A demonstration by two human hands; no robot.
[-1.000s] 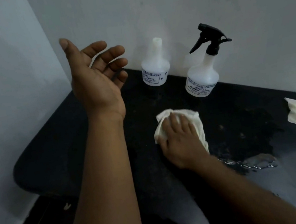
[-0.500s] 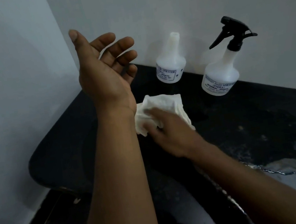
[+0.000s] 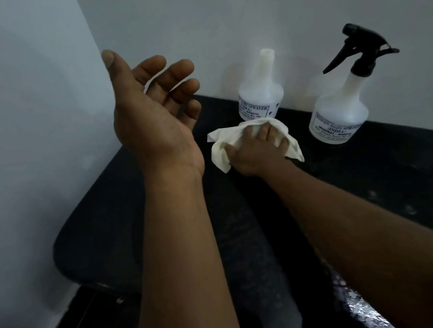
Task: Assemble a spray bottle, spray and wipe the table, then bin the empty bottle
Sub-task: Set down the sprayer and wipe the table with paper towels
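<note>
Left hand (image 3: 152, 117): raised, palm up, fingers loosely spread, holding nothing. White cloth (image 3: 221, 149): pressed flat on the black table (image 3: 111, 221) by the right hand (image 3: 256, 155), fingers together. Capless bottle (image 3: 260, 95) and assembled spray bottle (image 3: 340, 114): upright against the wall. Step: wiping. Next, probably: sweep across the wet patch (image 3: 424, 189).

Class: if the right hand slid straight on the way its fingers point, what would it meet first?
Probably the capless white bottle, which stands just beyond the cloth that the right hand presses on the table. The gap between them is hard to judge from one view.
</note>
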